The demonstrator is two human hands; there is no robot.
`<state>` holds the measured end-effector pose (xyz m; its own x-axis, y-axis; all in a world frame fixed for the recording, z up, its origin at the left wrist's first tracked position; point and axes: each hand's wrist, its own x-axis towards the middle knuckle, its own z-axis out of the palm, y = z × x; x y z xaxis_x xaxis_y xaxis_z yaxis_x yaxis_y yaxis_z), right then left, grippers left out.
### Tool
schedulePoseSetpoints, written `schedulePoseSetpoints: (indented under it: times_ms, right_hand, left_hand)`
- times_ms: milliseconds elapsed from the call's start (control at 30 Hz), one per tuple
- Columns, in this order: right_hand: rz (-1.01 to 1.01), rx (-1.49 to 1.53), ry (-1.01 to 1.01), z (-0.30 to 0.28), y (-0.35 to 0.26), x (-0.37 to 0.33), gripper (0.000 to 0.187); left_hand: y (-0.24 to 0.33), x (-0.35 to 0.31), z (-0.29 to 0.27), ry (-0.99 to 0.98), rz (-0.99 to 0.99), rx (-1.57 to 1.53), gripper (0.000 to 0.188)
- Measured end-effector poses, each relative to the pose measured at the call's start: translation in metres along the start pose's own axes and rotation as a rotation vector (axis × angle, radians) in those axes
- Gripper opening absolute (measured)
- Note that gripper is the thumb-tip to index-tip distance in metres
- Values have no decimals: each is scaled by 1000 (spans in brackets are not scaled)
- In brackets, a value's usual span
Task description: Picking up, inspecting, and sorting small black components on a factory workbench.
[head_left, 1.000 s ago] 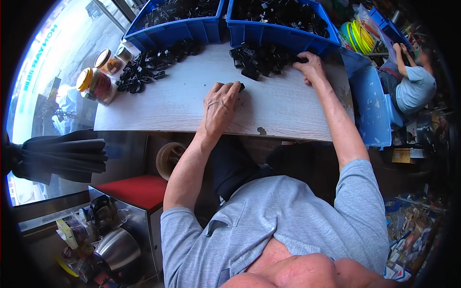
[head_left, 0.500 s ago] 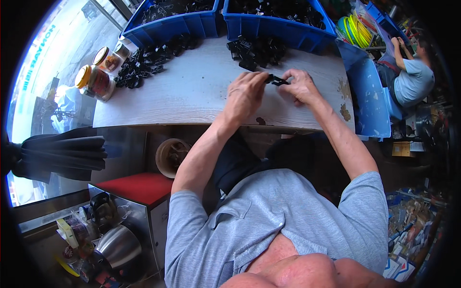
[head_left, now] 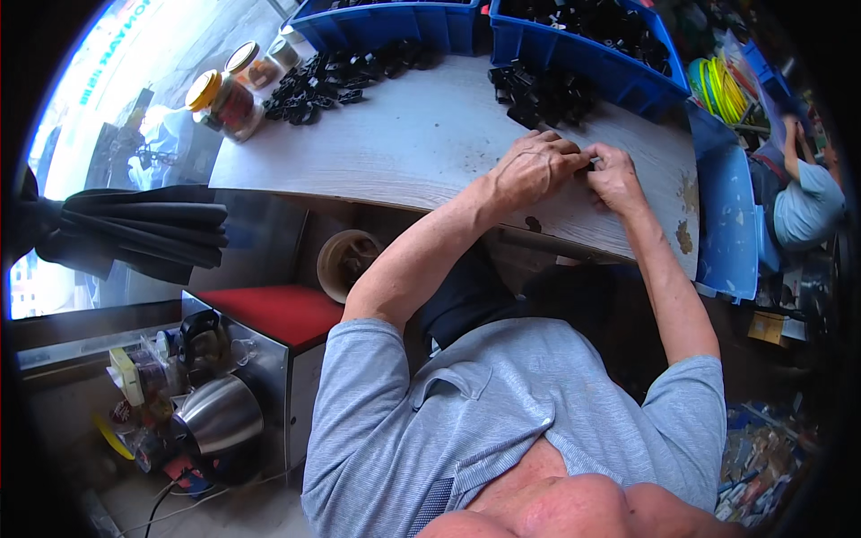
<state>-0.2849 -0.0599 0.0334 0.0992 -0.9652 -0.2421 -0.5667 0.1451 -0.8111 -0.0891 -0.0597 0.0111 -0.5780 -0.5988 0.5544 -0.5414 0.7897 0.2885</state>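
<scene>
Over the right part of the table, my left hand [head_left: 538, 169] and my right hand [head_left: 617, 179] meet, fingertips almost touching. Between them is a small black plastic part [head_left: 591, 165], mostly covered by the fingers, so its shape is hard to make out. Both hands are closed in a pinch on it. Just beyond my left hand lies a heap of similar black plastic parts [head_left: 538, 94]. Another spread of black parts [head_left: 327, 82] lies at the far left of the table.
Two blue bins [head_left: 587, 67] of black parts stand along the far edge. Lidded jars [head_left: 235, 112] stand at the table's left end. A light-blue tub [head_left: 728, 211] is right of the pale table [head_left: 404, 134]. Another person [head_left: 807, 202] sits farther right. Below left are a bucket [head_left: 334, 269] and kettle [head_left: 220, 414].
My hands have drawn closer together, and the black part between them is now more hidden. The whole view has shifted and tilted, moving the table rightward and up in the picture.
</scene>
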Motion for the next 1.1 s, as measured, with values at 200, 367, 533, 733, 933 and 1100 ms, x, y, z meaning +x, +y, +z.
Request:
schedulePoseSetpoints:
  times_ms: [200, 367, 533, 733, 933, 1100]
  right_hand:
    - [-13, 20, -4, 8, -16, -9, 21]
    - [3, -1, 4, 1, -10, -6, 25]
    - [-16, 130, -28, -7, -6, -11, 29]
    - [179, 454, 284, -55, 12, -7, 39]
    - [167, 568, 634, -96, 42, 17, 45]
    - [120, 519, 403, -61, 7, 33, 48]
  left_hand:
    - [11, -19, -2, -44, -118, 47, 49]
    - [15, -18, 0, -27, -110, 63, 52]
    - [-26, -42, -28, 327, -182, 105, 52]
    - [-147, -119, -125, 318, -663, 814, 47]
    - [-129, -114, -108, 155, -611, 612, 46]
    - [-83, -94, -90, 69, -544, 457, 58]
